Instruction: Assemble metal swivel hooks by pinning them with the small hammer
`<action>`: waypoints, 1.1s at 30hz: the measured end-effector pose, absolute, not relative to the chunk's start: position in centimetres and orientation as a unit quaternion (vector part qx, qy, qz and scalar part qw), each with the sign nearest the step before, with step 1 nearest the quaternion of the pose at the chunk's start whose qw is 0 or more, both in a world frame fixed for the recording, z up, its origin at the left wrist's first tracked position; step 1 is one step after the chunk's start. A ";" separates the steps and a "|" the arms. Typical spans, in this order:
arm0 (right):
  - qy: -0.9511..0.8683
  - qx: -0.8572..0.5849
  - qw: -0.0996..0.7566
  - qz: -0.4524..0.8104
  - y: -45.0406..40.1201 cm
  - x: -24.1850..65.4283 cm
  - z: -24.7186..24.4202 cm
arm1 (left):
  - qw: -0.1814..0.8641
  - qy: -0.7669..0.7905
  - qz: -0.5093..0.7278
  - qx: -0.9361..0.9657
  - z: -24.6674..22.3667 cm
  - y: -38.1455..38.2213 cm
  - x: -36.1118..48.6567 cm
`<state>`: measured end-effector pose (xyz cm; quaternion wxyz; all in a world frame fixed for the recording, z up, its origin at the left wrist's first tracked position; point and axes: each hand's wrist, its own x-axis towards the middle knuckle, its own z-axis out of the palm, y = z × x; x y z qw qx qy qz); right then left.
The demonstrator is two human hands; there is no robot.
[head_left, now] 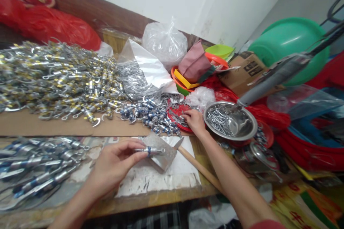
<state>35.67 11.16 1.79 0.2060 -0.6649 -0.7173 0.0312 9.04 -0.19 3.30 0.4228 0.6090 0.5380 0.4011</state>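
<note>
My left hand (118,161) pinches a small expansion bolt (152,150) between thumb and fingers. The bolt has a metal sleeve, a blue band and a ring at its right end. It is held just above a grey metal block (168,159) on a white sheet (188,179). Over a round red tray (179,109) of small metal parts, my right hand (196,120) has its fingertips together among the pieces; what they grip, if anything, is too small to tell. A tool with a wooden handle (200,168) lies between my forearms, its metal end touching the block.
Heaped yellow-banded hook bolts (70,75) cover the back left, with blue-banded ones (150,112) nearer the middle. More blue-banded hook bolts (40,168) lie front left. A steel bowl (252,127) of metal pins stands right, under a grey-handled tool (276,75).
</note>
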 end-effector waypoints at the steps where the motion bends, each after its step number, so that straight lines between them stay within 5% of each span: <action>1: -0.719 -0.656 0.224 0.037 10.2 35.1 2.3 | 0.412 0.531 0.398 0.624 3.1 -0.4 9.5; 9: -0.816 -0.374 0.407 0.169 0.3 28.2 4.1 | 0.312 0.524 0.446 0.655 2.1 -1.2 10.7; 21: -0.731 -0.375 0.475 0.315 -0.4 27.5 2.5 | 0.371 0.518 0.444 0.630 2.0 -1.7 10.8; 28: -0.839 -0.315 0.436 0.082 -1.6 28.6 2.7 | 0.552 0.505 0.433 0.503 2.7 -2.0 10.6; 33: -0.887 -0.228 0.399 -0.044 -1.8 29.5 3.0 | 0.537 0.520 0.391 0.537 3.7 -2.1 10.3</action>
